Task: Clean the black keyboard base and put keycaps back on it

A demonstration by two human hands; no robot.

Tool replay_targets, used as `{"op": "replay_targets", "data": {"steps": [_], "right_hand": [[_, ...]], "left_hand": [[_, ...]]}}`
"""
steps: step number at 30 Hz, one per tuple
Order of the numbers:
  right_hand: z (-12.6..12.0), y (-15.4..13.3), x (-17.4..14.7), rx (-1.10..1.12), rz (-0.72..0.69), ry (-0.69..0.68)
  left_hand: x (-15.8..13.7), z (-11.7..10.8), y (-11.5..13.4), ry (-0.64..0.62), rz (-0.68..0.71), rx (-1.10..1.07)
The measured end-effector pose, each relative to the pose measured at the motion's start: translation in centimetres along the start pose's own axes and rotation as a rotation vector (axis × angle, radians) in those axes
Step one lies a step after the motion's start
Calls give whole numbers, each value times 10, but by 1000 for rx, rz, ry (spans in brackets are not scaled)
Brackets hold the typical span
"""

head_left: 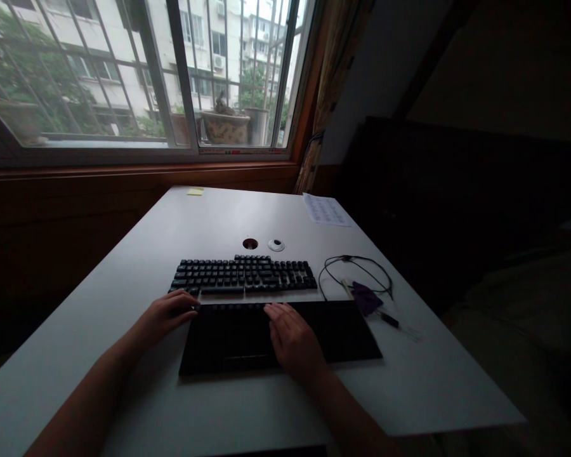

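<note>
A dark keyboard base lies near the middle of the white table, with a row of keycaps along part of its far edge. Just beyond it, many loose black keycaps are laid out in keyboard order. At the base's far left corner, my left hand has its thumb and fingertips drawn together; anything between them is too dark to make out. My right hand rests over the base's middle, fingers stretched out side by side, their tips at the far edge row.
Right of the keycaps lie a looped black cable, a purple pouch and a dark-handled wire tool. Farther back are a cable hole, a white ring cover, printed paper and yellow sticky notes.
</note>
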State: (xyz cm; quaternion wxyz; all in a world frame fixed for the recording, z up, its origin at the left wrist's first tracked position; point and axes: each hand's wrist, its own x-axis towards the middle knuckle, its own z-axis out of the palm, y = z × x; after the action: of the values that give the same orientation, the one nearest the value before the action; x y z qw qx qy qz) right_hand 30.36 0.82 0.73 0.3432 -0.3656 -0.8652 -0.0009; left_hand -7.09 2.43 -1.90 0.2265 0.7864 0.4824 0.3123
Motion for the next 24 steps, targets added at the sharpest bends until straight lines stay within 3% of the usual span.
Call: {"op": "replay_targets", "data": {"steps": [24], "right_hand": [[-2, 0, 0, 48, 5, -49]], "left_hand": [[2, -2, 8, 9, 9, 1]]}}
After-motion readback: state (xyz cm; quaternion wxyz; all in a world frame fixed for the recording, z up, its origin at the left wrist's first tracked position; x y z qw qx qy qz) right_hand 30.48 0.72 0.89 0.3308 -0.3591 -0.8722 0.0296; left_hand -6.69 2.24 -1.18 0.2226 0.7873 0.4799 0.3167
